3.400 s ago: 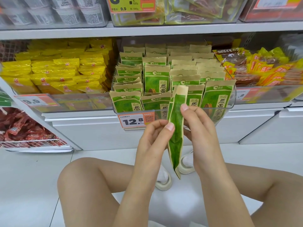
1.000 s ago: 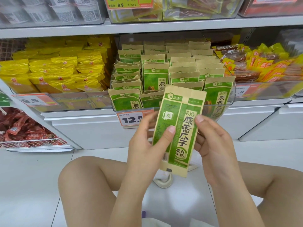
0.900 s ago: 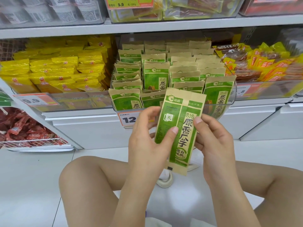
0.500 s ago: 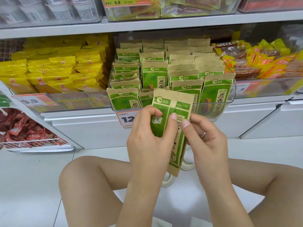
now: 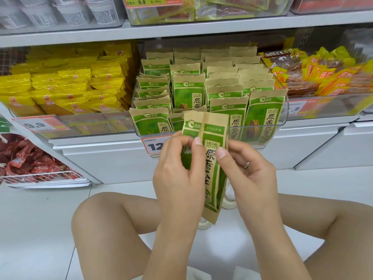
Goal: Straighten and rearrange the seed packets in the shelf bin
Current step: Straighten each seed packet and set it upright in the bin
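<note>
Seed packet (image 5: 212,164), green and tan, is held upright in front of the clear shelf bin (image 5: 282,120), folded lengthwise so its two halves angle toward each other. The left hand (image 5: 179,174) pinches its left half between thumb and fingers; the right hand (image 5: 248,170) grips the right edge, thumb on the front. Behind, more green packets (image 5: 228,93) stand in rows inside the bin. Yellow packets (image 5: 70,87) fill the bin to the left.
</note>
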The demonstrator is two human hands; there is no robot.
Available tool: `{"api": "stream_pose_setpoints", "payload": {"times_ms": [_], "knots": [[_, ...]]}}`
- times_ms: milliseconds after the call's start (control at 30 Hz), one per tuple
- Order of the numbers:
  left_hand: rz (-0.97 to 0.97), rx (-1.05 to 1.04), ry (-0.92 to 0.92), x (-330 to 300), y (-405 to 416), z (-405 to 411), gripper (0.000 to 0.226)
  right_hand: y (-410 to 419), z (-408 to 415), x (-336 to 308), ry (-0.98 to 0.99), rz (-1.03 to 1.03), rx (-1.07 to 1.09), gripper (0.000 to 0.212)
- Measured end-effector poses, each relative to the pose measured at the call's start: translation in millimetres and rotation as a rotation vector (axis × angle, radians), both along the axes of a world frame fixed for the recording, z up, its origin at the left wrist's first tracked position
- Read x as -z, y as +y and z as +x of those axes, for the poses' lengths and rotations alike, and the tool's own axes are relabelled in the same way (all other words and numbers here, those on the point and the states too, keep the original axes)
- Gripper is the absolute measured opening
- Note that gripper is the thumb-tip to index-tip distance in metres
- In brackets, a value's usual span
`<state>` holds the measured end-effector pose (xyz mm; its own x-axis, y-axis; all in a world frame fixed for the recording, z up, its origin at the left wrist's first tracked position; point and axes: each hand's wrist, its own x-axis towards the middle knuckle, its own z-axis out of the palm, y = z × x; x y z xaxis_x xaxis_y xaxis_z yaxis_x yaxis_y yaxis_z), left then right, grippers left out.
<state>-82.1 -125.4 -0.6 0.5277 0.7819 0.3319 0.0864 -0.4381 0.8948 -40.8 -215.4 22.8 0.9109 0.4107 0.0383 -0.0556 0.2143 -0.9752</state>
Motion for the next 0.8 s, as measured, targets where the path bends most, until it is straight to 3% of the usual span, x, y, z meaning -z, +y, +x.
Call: {"api": "stream_pose_setpoints", "payload": {"times_ms": [167,300,433,800], "knots": [[-0.383,0.106,-0.067,-10.4,3.7,-1.3,0.02,-0.5,5.0,2.8,0.077,-0.012,-0.01,0.015],[-0.618,0.305,-0.094,-14.5,5.5,-6.0,0.037,0.0,3.2,1.3,0.111,0.0,-0.03,0.013],[-0.672,0.39,-0.113,-14.7,6.1,-9.6,0.056,0.9,1.5,-1.9,0.098,0.011,-0.033,0.013],[-0.696,0.406,-0.1,-8.5,5.1,-7.2,0.046,2.8,2.7,1.3,0.042,0.032,0.012,0.011]]}}
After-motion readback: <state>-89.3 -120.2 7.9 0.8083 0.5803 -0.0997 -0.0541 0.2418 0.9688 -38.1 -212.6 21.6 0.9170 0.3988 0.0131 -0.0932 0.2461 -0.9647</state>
